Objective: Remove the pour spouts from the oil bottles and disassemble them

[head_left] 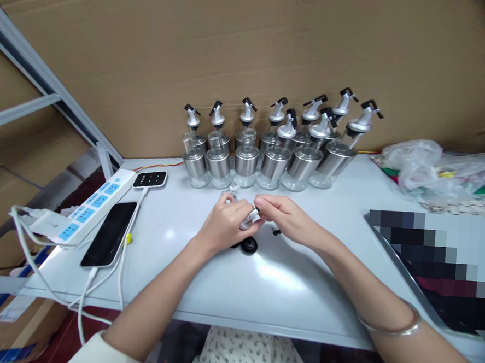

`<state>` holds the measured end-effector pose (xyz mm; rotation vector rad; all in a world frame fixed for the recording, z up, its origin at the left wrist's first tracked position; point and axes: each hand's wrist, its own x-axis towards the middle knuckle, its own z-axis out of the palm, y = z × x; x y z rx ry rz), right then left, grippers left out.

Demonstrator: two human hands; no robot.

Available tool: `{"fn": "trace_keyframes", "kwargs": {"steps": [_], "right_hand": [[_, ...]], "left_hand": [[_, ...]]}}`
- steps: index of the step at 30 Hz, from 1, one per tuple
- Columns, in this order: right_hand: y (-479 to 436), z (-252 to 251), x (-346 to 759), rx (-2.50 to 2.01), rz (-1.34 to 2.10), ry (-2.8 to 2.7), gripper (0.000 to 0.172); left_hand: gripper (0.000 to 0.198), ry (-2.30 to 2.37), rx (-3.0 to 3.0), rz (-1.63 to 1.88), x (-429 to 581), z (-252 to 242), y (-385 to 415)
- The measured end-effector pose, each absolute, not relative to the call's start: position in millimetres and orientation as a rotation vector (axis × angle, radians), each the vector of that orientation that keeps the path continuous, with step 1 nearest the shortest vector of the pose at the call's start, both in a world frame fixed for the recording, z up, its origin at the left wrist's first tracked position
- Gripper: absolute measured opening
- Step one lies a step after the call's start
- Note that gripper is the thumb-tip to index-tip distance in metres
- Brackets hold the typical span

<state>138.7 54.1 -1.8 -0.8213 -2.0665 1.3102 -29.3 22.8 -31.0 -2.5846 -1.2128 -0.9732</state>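
Observation:
In front of me, my left hand (227, 220) is closed around a silver bottle pourer top (247, 221), mostly covered by the fingers. My right hand (282, 214) meets it from the other side, thumb and fingers pinched on a small black piece at the pourer top; most of that piece is hidden. Just below the hands a round black stopper (249, 246) lies on the table, and another dark part is half hidden beside it. A small black part (277, 232) rests under my right hand. Behind my left fingers lies a whitish-grey pourer part (231, 191).
Several glass-and-steel bottles (246, 162) stand along the back, some with pourer tops (278, 111). Left are a power strip (91, 208), a phone (110, 233), a small display device (150, 179) and white cables. Right are plastic bags (420, 165) and a dark, pixelated panel (438, 270).

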Motion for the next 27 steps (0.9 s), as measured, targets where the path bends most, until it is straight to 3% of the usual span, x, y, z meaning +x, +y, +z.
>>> {"fn": "trace_keyframes", "kwargs": {"steps": [4,10,17,23,27], "right_hand": [[66,3,155,-0.96,1.302,-2.013,0.046],[77,8,178,-1.063,1.283,-2.351,0.03],[80,-7,183,-1.359,1.273,-2.522,0.011],[78,-2,180,-1.343,1.292,-2.578,0.022],[78,-3,179,-1.337,1.323,-2.573,0.02]], "left_hand": [[0.024,-1.213,-2.515,-0.986,-34,-29,25],[0.031,-1.411,-2.711,-1.187,-22,-30,14],[0.024,-1.778,-2.955,-1.208,-7,-39,7],[0.031,-2.163,-2.917,-1.406,-7,-40,8],[0.034,-2.242,-2.918,-1.394,-6,-39,7]]}}
